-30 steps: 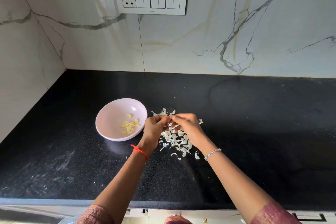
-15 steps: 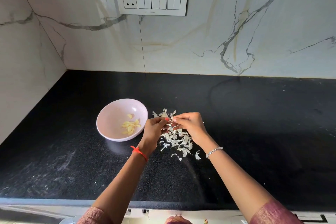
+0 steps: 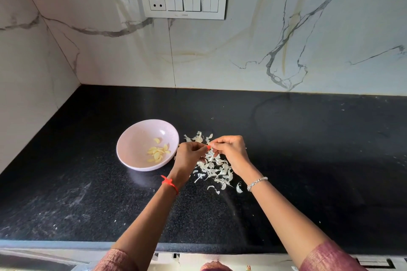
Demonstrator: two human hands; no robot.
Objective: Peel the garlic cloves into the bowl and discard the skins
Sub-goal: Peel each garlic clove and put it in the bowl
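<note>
A pale pink bowl [image 3: 132, 151] sits on the black counter and holds several peeled yellow garlic cloves [image 3: 159, 153]. Just right of it, my left hand [image 3: 189, 156] and my right hand [image 3: 231, 152] meet fingertip to fingertip, pinching a small garlic clove [image 3: 209, 144] that is mostly hidden by the fingers. A heap of white garlic skins [image 3: 217, 170] lies on the counter under and behind both hands.
The black granite counter [image 3: 308, 149] runs to marble walls at the back and left. A white switch panel [image 3: 182, 1] is on the back wall. The counter's front edge [image 3: 55, 244] lies below my forearms.
Both hands stay together over the skins; the fingers have shifted slightly on the clove. The bowl and skins have not moved.
</note>
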